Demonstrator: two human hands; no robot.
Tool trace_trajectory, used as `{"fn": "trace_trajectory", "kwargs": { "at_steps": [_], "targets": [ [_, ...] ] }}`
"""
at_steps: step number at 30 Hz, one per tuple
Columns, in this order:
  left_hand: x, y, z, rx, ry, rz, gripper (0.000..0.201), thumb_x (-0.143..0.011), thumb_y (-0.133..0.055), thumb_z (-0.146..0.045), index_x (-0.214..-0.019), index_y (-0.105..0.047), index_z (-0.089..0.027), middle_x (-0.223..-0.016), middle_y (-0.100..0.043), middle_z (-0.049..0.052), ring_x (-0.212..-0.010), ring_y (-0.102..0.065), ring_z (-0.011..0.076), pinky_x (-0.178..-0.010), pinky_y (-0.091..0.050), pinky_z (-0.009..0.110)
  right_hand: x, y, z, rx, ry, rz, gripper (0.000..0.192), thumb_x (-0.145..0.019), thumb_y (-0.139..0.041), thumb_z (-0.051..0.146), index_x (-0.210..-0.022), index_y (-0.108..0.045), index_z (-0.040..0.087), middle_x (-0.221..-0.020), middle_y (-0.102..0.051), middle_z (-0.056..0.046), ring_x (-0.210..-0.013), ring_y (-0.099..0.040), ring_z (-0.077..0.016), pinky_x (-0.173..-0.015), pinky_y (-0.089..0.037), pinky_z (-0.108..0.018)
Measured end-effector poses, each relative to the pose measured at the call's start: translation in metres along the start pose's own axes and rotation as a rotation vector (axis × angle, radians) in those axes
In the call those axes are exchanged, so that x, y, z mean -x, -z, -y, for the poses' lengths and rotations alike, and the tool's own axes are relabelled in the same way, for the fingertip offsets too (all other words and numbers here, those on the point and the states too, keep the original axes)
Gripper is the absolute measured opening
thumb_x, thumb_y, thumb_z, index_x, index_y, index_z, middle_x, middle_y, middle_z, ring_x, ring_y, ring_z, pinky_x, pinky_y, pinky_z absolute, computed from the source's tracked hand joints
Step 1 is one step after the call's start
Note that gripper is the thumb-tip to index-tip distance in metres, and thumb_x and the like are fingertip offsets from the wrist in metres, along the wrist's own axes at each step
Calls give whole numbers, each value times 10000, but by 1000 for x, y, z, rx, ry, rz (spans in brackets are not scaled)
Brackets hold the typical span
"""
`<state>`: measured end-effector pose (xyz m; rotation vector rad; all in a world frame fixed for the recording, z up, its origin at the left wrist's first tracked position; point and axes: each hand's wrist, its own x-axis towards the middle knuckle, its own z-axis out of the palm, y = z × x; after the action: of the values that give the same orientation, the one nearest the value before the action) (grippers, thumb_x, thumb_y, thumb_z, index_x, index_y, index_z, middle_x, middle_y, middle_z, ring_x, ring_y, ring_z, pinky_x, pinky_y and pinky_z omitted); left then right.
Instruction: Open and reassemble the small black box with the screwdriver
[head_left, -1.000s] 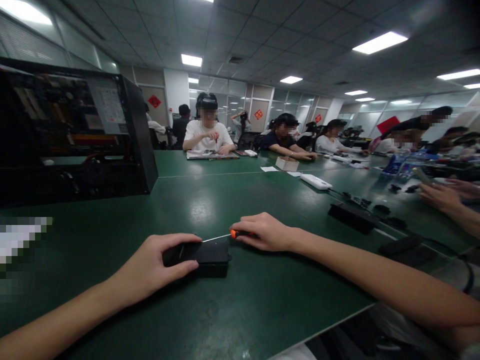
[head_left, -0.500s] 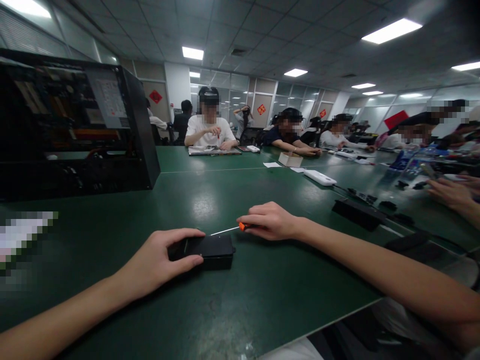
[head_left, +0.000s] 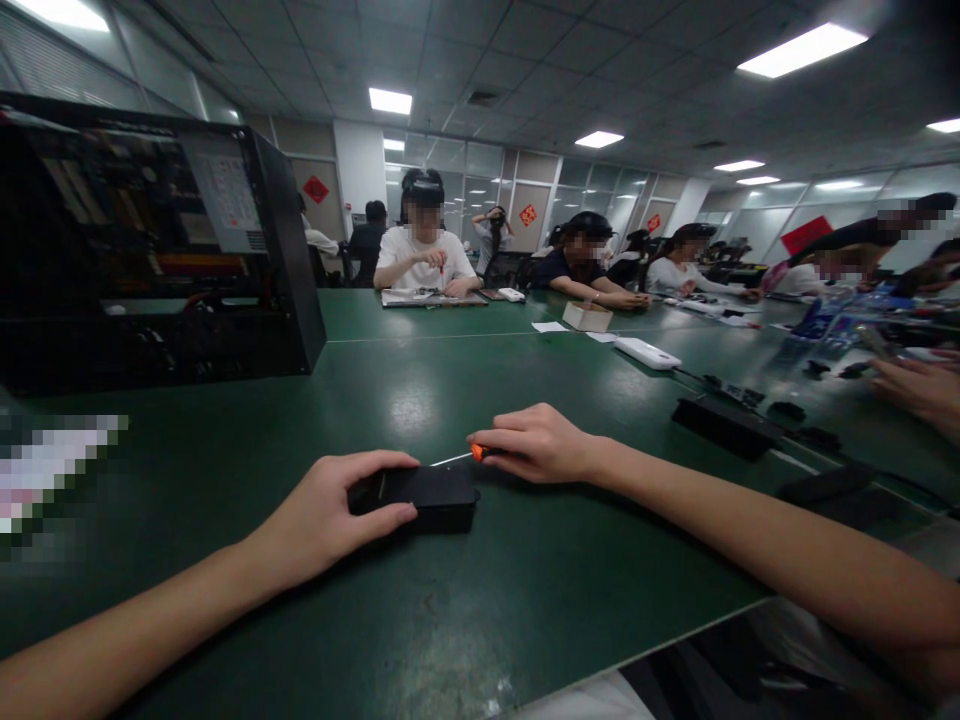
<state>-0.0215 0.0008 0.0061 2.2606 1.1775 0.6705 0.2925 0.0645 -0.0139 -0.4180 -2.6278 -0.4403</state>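
Left hand (head_left: 330,515) clamps 1 black box (head_left: 439,493); right hand (head_left: 536,443) clamps 1 screwdriver (head_left: 459,457)

A: Where does the view look from?

B: There is a single view, from the person's head, facing forward and slightly down across the green table (head_left: 465,620). It sits close to the hands: the left hand (head_left: 330,515) and right hand (head_left: 536,445) fill the lower middle, forearms running in from both bottom corners.

A: What lies past the fingers?

B: Between the fingertips lies the black box (head_left: 435,495). Beyond them the table stretches far off to seated people. Left of the left fingers stands the computer case (head_left: 150,250), fairly near.

A: Any shared part?

B: No second view to share with.
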Motion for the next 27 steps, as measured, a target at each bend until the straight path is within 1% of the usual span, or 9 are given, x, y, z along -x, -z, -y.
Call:
{"fn": "trace_trajectory", "kwargs": {
  "at_steps": [4,7,11,16,18,20,23,25,27],
  "targets": [
    [0,-1,1,5,-7,-2,411,-851,-725,-461,-1189,-731,-228,-1112,-781,37,-978,-717,259,-854,-526,320,-10,-1,20,-18,-58,-14,300,-1046,-444,305,-1210,-625,131,-852,-676,-41,-678,-596,-120,-580,-357,-254],
    [0,-2,2,3,-11,-1,419,-849,-726,-455,-1198,-726,-223,-1108,-779,40,-969,-714,258,-833,-524,320,-12,-1,26,-128,-127,19,312,-1050,-431,309,-1220,-616,124,-910,-693,-63,-736,-626,-131,-633,-415,-240],
    [0,-2,-1,9,-29,-12,425,-839,-730,-448,-1196,-734,-218,-1110,-778,54,-976,-709,267,-849,-529,328,-13,-2,24,-344,-186,141,339,-1053,-414,328,-1267,-589,132,-1036,-709,-97,-857,-662,-152,-751,-490,-253],
    [-2,0,-6,129,36,-68,416,-833,-723,-483,-1147,-747,-210,-1096,-782,72,-989,-713,295,-877,-548,370,-10,-4,15,-326,-189,158,353,-1043,-426,339,-1272,-591,126,-1030,-704,-105,-843,-656,-163,-739,-493,-270],
    [-6,2,-3,246,94,-142,433,-845,-686,-521,-1122,-745,-194,-1028,-789,75,-955,-719,292,-838,-564,366,-7,-3,11,-277,-209,160,355,-1036,-433,333,-1280,-586,125,-1017,-702,-105,-812,-650,-163,-710,-487,-272],
    [-11,4,3,312,147,-221,450,-853,-651,-572,-1032,-757,-173,-873,-775,62,-866,-707,268,-782,-560,340,-5,-3,7,-222,-269,165,360,-1025,-447,329,-1295,-574,127,-1049,-699,-113,-830,-659,-176,-718,-494,-289],
    [-18,5,15,451,261,-277,546,-908,-551,-631,-679,-692,-156,-624,-657,30,-611,-600,177,-648,-501,284,-3,-4,6,-172,-366,193,364,-1012,-475,334,-1305,-568,139,-1104,-689,-120,-894,-674,-203,-767,-514,-324],
    [-21,6,21,545,311,-284,516,-883,-597,-620,-653,-632,-159,-574,-607,5,-539,-539,147,-575,-459,263,-5,-3,8,-156,-396,215,351,-1014,-472,346,-1275,-593,144,-1101,-683,-120,-902,-671,-215,-772,-524,-342],
    [-23,5,22,612,317,-282,451,-866,-645,-584,-727,-631,-155,-587,-612,-10,-528,-529,131,-555,-445,246,-8,0,13,-154,-392,191,345,-1029,-449,365,-1225,-628,144,-1107,-677,-127,-936,-660,-226,-798,-530,-365]
  ]
}}
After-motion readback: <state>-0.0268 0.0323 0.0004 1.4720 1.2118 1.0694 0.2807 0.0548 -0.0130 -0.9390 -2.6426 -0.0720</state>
